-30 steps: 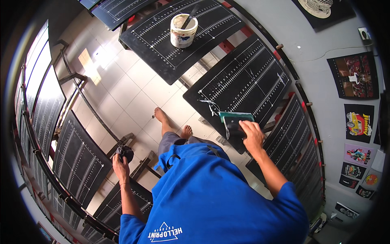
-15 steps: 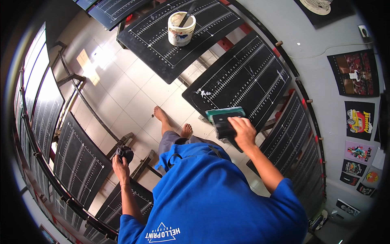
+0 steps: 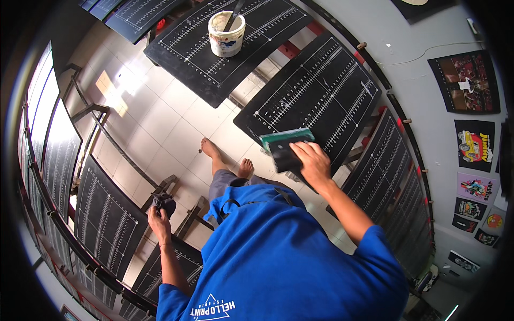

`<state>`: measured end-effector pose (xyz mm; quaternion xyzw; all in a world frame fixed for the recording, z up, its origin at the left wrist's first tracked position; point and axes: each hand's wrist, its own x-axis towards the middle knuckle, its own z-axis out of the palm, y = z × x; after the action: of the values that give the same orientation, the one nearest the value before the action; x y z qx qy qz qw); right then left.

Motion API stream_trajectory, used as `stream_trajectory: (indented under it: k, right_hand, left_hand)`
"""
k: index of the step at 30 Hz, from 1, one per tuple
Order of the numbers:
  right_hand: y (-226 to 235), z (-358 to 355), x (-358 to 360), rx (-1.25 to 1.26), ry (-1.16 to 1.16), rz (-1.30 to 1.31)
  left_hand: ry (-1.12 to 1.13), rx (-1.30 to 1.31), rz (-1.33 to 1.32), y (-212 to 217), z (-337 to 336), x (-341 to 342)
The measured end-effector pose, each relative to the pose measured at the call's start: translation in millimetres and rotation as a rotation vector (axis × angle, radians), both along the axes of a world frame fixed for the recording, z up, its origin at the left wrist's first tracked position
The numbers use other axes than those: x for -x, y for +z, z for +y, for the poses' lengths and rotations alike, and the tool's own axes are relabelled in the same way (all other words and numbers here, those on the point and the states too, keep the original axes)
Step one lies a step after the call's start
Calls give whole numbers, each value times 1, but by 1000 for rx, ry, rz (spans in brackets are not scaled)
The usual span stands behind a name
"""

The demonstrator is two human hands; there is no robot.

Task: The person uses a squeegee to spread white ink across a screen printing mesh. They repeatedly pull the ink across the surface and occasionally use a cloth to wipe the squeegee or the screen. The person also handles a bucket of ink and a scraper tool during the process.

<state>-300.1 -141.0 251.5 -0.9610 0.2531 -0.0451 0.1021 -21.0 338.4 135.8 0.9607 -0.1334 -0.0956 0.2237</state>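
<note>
My right hand [image 3: 315, 166] is closed on a squeegee with a black holder and a green blade [image 3: 282, 151]. It is over the near edge of a black printing board [image 3: 321, 80] with white ruler markings; I cannot tell if the blade touches it. A few thin white smears mark that board's surface. Down at the left, my left hand [image 3: 159, 223] grips a bunched dark cloth [image 3: 165, 203], away from the boards on the right.
On the neighbouring board [image 3: 176, 48] stands a white tub [image 3: 227, 45], stained, with a dark spatula [image 3: 234, 17] leaning in it. More marked boards [image 3: 110, 216] line the left side. A metal rail [image 3: 120, 152] runs low over the tiled floor. Prints [image 3: 465, 83] hang on the right wall.
The white blob on the board's left part has been reduced to thin smears. My right hand and the squeegee have shifted slightly left and away from me. My left hand still holds the cloth.
</note>
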Motion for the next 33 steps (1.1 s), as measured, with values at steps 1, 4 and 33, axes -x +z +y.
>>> stream_trajectory:
  k: [1, 4, 33]
  right_hand:
    - [5, -3, 21, -4, -8, 18]
    - [10, -8, 89, 19, -49, 41]
    - [-3, 34, 2, -21, -26, 21]
  left_hand:
    - [3, -7, 15, 0, 0, -1]
    - [-1, 20, -40, -4, 0, 2]
    - [-20, -31, -71, 13, -15, 5]
